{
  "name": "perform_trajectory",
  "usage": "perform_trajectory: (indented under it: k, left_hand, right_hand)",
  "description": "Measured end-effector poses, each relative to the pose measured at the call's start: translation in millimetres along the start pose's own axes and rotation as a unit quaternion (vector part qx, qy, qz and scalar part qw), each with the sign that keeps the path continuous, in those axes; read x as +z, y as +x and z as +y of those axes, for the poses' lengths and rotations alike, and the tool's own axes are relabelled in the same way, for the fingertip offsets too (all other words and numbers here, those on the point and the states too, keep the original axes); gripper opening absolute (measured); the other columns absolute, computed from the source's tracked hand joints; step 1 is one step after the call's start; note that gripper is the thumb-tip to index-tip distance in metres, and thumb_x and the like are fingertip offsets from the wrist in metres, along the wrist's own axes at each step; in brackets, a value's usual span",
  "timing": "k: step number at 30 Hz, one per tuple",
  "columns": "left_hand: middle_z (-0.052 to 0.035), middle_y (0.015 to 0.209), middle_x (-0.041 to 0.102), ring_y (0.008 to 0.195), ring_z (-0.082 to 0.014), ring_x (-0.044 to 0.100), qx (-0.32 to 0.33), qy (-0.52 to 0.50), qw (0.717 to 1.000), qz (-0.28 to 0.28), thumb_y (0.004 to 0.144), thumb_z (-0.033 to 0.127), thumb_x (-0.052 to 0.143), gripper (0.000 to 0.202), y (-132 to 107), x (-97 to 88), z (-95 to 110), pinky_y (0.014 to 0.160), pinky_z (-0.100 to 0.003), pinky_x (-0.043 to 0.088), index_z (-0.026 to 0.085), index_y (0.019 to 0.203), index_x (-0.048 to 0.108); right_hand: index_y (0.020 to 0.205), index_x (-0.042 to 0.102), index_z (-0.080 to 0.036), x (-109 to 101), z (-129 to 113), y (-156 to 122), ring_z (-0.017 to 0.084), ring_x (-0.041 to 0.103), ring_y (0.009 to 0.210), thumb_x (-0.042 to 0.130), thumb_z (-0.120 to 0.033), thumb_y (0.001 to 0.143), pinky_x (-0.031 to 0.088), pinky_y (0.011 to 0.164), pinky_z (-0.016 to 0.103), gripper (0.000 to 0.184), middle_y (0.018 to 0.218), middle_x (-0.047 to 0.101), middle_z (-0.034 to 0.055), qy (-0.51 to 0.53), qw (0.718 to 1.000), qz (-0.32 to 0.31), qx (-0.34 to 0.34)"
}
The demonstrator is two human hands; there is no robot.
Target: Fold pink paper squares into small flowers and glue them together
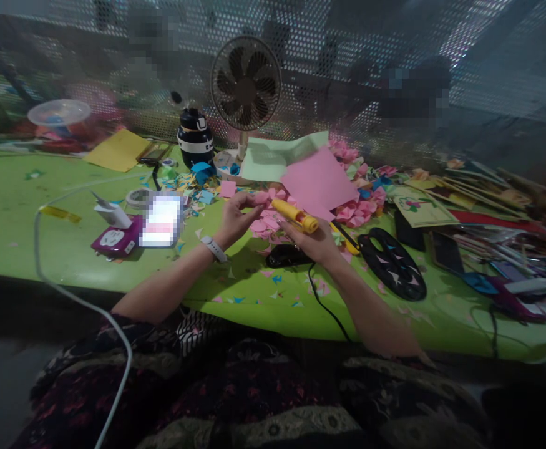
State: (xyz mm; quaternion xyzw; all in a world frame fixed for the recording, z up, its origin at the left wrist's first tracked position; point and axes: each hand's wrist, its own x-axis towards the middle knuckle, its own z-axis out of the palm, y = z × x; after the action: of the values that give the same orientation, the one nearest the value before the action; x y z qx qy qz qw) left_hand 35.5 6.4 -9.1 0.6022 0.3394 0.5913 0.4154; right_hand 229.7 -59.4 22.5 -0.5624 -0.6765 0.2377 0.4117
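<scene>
At a green table [67, 249], the right hand [318, 241] wraps around a yellow tool [295, 215], angled toward the left hand [238, 217], whose thumb and fingers narrow to pinch a pink scrap [262, 198]. Pink pieces [269, 229] lie beneath; beyond rests a pink sheet [319, 179], then a fan [247, 87].

Paper sheet [318, 179] beyond right fingers [296, 235]

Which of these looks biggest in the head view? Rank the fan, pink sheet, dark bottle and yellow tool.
By apparent size, largest first:
1. Fan
2. Pink sheet
3. Dark bottle
4. Yellow tool, in the right hand
</scene>
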Motion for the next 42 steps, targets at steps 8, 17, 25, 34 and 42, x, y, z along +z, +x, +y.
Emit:
perform_trajectory:
  k: [8, 17, 25, 34, 42]
  left_hand:
    - [-0.0035, 0.079, 0.064, 0.075, -0.0141, 0.064, 0.009, -0.005, 1.0, 0.002, 0.073, 0.046, 0.083, 0.038, 0, 0.0, -3, 0.057, -0.025, 0.06, 0.017, 0.073, 0.059]
    - [-0.0032, 0.078, 0.064, 0.072, -0.0129, 0.064, 0.029, -0.011, 0.999, -0.007, 0.073, 0.048, 0.083, 0.039, 2, -0.1, -10, 0.055, -0.023, 0.059, 0.016, 0.074, 0.06]
    - [-0.0038, 0.081, 0.065, 0.072, -0.0113, 0.064, 0.004, -0.015, 1.0, -0.017, 0.074, 0.044, 0.082, 0.036, 0, -0.1, -4, 0.058, -0.022, 0.06, 0.016, 0.076, 0.061]
    - [0.0025, 0.069, 0.061, 0.065, -0.0085, 0.062, -0.1, -0.086, 0.991, -0.017, 0.073, 0.028, 0.083, 0.028, 0, -0.8, 1, 0.065, -0.024, 0.062, 0.016, 0.075, 0.059]
    - [-0.0011, 0.077, 0.068, 0.075, -0.0117, 0.067, -0.18, -0.138, 0.974, -0.014, 0.074, 0.028, 0.082, 0.025, 2, -1.7, 4, 0.071, -0.026, 0.061, 0.016, 0.075, 0.06]
  right_hand:
    - [0.072, 0.067, -0.018, -1, -2, -1, 0.017, 0.057, 0.064, 0.069, -0.056, 0.08, 0.046, 0.059, 0.03, 0.039, 0.068, 0.064, 0.0033, -0.029, 0.999, 0.01, -0.011]
    - [0.075, 0.067, -0.016, -2, -4, -1, 0.017, 0.057, 0.065, 0.067, -0.056, 0.08, 0.044, 0.059, 0.03, 0.04, 0.069, 0.064, 0.0039, -0.034, 0.999, 0.004, -0.015]
    - [0.079, 0.068, -0.016, 1, 0, -1, 0.017, 0.057, 0.066, 0.068, -0.055, 0.08, 0.045, 0.061, 0.03, 0.039, 0.07, 0.063, 0.0035, -0.014, 1.0, 0.007, -0.011]
    - [0.089, 0.067, -0.019, -28, 3, -5, 0.017, 0.057, 0.07, 0.071, -0.056, 0.078, 0.049, 0.067, 0.033, 0.039, 0.079, 0.063, 0.0026, 0.012, 0.998, 0.056, -0.022]
    - [0.081, 0.064, -0.021, -106, 53, -43, 0.023, 0.059, 0.07, 0.068, -0.058, 0.072, 0.046, 0.069, 0.036, 0.038, 0.072, 0.063, 0.0052, -0.274, 0.947, 0.126, 0.108]
